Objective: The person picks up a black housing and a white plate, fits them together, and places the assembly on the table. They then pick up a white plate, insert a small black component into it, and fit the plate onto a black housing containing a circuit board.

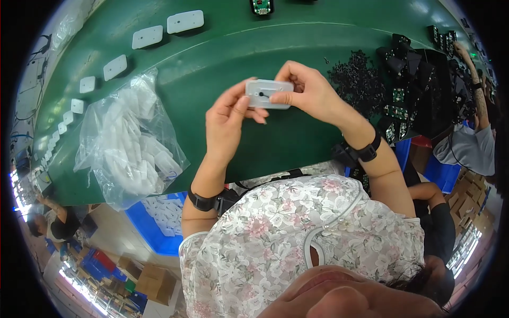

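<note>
Above the green table I hold a small white plastic case between my two hands. My left hand is closed on its left end, thumb at the near edge and fingers behind. From the right, my right hand grips the case, its thumb lying across the face. A small black part shows in the case just beyond that thumb tip; its exact kind I cannot make out. To the right of my right hand lies a heap of small black parts.
A clear plastic bag of white cases lies at left. White cases line the far left edge in a row. Black housings with green circuit boards pile up at right. Blue bins stand below the table. Other people sit at both sides.
</note>
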Demonstrator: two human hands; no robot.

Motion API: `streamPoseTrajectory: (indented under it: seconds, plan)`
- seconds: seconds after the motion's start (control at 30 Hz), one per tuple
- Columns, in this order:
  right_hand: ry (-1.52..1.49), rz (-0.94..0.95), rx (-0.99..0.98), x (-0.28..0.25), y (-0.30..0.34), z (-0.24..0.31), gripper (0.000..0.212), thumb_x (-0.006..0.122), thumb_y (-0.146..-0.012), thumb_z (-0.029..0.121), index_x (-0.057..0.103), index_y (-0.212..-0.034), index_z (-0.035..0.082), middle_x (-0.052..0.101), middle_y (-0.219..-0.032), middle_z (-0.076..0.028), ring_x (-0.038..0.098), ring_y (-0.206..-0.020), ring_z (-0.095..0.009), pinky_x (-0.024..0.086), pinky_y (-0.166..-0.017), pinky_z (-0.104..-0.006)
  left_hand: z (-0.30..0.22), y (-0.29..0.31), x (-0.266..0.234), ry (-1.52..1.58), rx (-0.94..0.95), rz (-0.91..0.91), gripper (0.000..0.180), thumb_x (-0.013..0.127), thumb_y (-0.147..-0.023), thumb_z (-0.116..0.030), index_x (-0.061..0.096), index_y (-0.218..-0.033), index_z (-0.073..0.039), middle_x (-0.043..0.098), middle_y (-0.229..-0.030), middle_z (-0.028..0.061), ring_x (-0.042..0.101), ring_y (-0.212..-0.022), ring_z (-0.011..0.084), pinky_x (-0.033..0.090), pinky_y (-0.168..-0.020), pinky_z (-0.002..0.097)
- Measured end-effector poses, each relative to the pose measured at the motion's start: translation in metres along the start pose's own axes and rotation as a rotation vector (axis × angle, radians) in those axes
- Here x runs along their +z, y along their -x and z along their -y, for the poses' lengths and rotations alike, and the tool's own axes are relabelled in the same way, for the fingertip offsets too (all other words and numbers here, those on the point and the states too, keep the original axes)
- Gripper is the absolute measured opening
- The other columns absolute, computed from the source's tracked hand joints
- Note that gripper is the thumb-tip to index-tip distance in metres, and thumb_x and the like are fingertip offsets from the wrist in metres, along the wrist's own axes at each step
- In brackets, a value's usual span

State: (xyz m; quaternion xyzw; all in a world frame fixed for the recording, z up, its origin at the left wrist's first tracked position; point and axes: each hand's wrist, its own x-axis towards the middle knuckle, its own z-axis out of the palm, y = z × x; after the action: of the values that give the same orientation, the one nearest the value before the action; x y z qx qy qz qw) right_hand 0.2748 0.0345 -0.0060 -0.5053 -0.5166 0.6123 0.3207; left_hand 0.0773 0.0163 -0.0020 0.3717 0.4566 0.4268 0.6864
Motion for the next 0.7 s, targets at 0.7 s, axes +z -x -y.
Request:
streamPoseTrajectory:
  seconds: [0.7]
  plan:
    - [0.660,-0.351,-0.490,-0.033,-0.035,0.022,0.044,0.065,-0.077,0.009,0.053,-0.119,0.008,0.057,-0.103,-0.010,0.056,-0.099,-0.029,0.048,-0.085,-0.0369,0.028,-0.010,-0.018,-1.424,0.751,-0.308,0.061,0.077,-0.073,-0.026,0.048,-0.118,0.003,0.052,-0.104,0.0180,0.050,-0.091,0.0360,0.043,-0.081,0.0431]
